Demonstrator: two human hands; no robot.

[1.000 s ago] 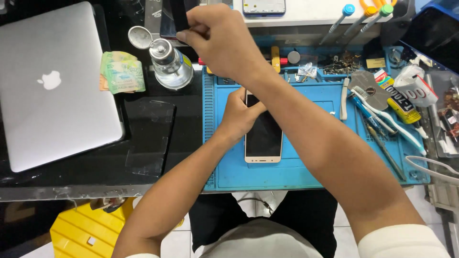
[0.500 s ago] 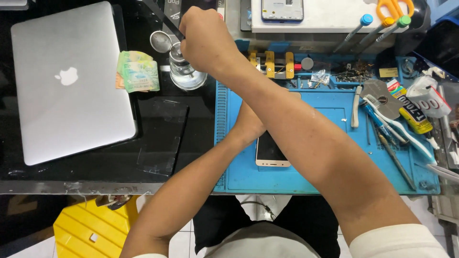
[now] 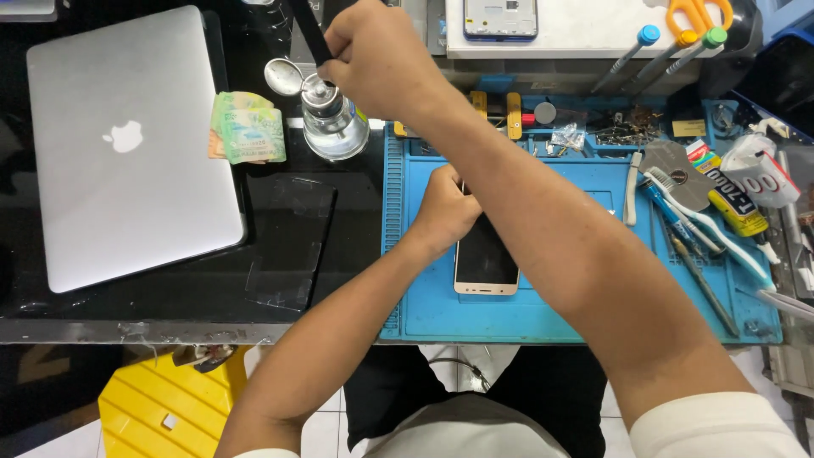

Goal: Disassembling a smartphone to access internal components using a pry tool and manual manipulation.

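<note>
My right hand (image 3: 377,58) reaches across to the far left and grips a dark, thin tool (image 3: 307,30) whose tip rests on the metal top of a clear glass dispenser bottle (image 3: 332,121), its round lid flipped open. My left hand (image 3: 444,208) presses on the top end of a gold-framed smartphone (image 3: 485,263) lying face up on the blue work mat (image 3: 577,305). My right forearm crosses over the phone's upper part and hides it.
A shut silver laptop (image 3: 127,144) lies at the left, folded banknotes (image 3: 246,127) beside it. A dark glass panel (image 3: 288,242) lies on the black desk. Tweezers, brushes, glue tubes and screwdrivers (image 3: 704,220) crowd the mat's right side. A yellow stool (image 3: 161,407) stands below.
The view has shifted a little. My right hand moved the tool onto the bottle's top. My left hand stays on the phone.
</note>
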